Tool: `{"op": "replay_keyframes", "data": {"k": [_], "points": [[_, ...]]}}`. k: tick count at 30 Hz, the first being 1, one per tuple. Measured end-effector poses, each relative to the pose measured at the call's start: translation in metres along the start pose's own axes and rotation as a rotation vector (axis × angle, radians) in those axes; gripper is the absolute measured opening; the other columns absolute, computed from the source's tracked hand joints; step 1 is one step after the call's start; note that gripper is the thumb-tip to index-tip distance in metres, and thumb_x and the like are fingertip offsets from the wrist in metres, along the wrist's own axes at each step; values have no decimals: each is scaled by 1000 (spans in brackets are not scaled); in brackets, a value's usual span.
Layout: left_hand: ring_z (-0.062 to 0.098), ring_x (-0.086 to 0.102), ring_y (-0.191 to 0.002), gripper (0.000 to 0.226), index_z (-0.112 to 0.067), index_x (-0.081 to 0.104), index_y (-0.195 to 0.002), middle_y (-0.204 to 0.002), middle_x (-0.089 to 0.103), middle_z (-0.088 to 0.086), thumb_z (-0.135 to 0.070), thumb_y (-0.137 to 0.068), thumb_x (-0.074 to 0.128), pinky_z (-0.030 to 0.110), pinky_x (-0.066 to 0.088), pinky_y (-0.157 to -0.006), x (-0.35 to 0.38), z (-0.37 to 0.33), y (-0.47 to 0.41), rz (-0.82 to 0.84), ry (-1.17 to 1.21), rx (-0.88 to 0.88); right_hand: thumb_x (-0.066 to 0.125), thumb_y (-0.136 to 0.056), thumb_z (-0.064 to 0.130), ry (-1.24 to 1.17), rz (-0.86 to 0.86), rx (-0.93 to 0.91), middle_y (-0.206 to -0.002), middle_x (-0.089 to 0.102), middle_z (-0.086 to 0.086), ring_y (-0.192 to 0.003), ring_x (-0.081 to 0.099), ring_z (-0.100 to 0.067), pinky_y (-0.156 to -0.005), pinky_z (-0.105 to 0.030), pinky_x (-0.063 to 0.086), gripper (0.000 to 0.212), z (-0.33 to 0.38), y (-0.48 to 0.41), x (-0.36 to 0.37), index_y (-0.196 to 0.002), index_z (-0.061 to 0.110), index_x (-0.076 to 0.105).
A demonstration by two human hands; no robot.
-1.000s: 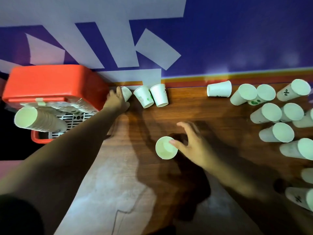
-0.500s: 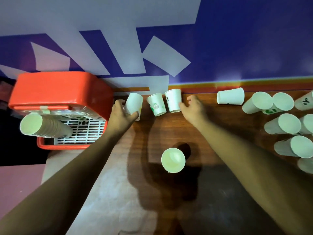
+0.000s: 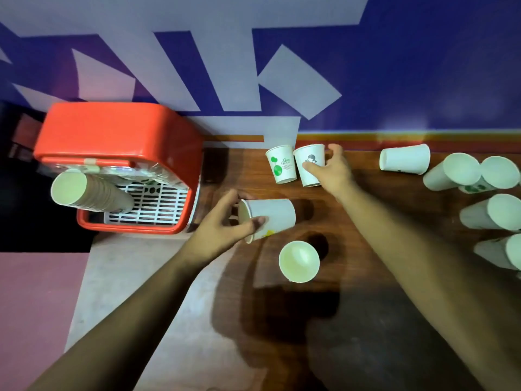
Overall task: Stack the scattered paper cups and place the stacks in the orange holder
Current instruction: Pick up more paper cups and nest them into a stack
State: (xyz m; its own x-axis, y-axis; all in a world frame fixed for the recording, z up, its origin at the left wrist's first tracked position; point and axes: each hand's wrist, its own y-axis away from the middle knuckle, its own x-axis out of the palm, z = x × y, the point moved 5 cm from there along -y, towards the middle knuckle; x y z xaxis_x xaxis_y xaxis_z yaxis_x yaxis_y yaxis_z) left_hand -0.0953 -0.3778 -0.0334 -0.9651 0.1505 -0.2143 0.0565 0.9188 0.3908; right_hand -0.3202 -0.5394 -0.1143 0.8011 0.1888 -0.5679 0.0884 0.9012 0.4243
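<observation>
- The orange holder (image 3: 118, 136) sits at the far left, against the wall. A long stack of cups (image 3: 90, 193) already lies tilted on its white grid, mouth facing the near left. Part of the job looks done.
- The left hand (image 3: 217, 230) grips a plain cup (image 3: 270, 218) at its rim end, thumb on the near side and fingers curled over the far side. The cup is held on its side, mouth to the left and base to the right. It seems to be just above the tabletop (image 3: 245, 176), probably so the base can be nested into another cup.
- Just near and right of that cup, an upright cup (image 3: 298, 261) stands alone with its mouth open to the camera. It looks like the likely base for a new stack.
- At the far edge a green-printed cup (image 3: 282, 165) stands beside the wall, touching its neighbour.
- That neighbour, the figure-printed cup (image 3: 308, 165), is pinched by the right hand (image 3: 335, 173), thumb on the near face and fingers behind it. I cannot tell whether it has left the tabletop.
- Further right a lone cup (image 3: 404, 159) lies on its side.
- At the far right a crowd of loose cups (image 3: 462, 172) lies tipped over, unstacked, so much of the work remains.
</observation>
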Motion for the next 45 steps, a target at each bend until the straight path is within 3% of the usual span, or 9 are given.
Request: {"op": "replay_keyframes", "data": {"k": [6,12,19,22,27,34,38,41,45], "points": [[13,55,-116,76,-36,40,-144,-121,52,-8,-38,-80,82,25,50,-97,33,-14,20,232,-138,120,76,-76,40,-357,57,-28,-131,58,-2,-107,63,-16,-77,-33,60,74,-7,66,-32,-138,43,35],[8,48,-116,69,-23,49,-128,-124,52,-12,-59,-76,76,35,46,-96,64,-7,18,322,-600,323,75,-82,20,-512,45,-105,-127,56,8,-111,58,-4,-82,-21,51,64,-14,121,-64,-135,31,40],[8,37,-140,86,-32,40,-144,-151,39,-13,-64,-72,74,39,38,-114,103,26,18,372,-626,297,77,-79,21,-416,111,-57,-129,48,15,-114,52,-2,-83,-19,47,78,-39,171,-69,-140,44,34],[-2,22,-147,95,-48,23,-147,-160,24,-19,-68,-69,73,27,23,-121,95,26,20,375,-443,180,78,-71,32,-375,88,-48,-132,51,16,-120,52,-9,-96,-34,49,74,-50,193,-67,-131,51,39],[-3,38,-140,67,-22,37,-151,-153,43,-11,-26,-90,64,9,37,-105,67,-1,34,275,43,98,79,-75,8,-441,147,-120,-128,55,14,-117,55,2,-97,-21,48,77,-47,227,-45,-137,34,40],[-1,38,-141,71,-37,41,-148,-150,45,-22,-35,-86,75,29,33,-117,67,1,40,346,-62,180,82,-75,25,-37,-3,-276,-147,41,11,-135,40,-9,-105,-36,46,85,-40,243,-18,-144,34,34],[0,41,-139,66,-52,47,-138,-145,50,-24,-56,-78,74,39,34,-119,62,20,30,329,-207,220,80,-77,24,48,-38,-275,-148,43,6,-135,40,-11,-108,-18,35,83,-42,246,-7,-147,26,36],[3,44,-138,65,-34,48,-144,-147,52,-13,-35,-85,76,41,36,-117,60,38,28,329,-345,254,77,-80,34,183,-38,-279,-149,42,4,-135,38,-11,-97,3,14,81,-46,251,4,-149,21,36],[5,41,-139,70,-38,39,-147,-147,42,-20,-19,-89,73,26,31,-118,50,43,29,315,-443,281,69,-86,38,194,2,-241,-157,31,5,-141,33,-14,-106,-17,25,82,-48,247,19,-153,30,23]]}}
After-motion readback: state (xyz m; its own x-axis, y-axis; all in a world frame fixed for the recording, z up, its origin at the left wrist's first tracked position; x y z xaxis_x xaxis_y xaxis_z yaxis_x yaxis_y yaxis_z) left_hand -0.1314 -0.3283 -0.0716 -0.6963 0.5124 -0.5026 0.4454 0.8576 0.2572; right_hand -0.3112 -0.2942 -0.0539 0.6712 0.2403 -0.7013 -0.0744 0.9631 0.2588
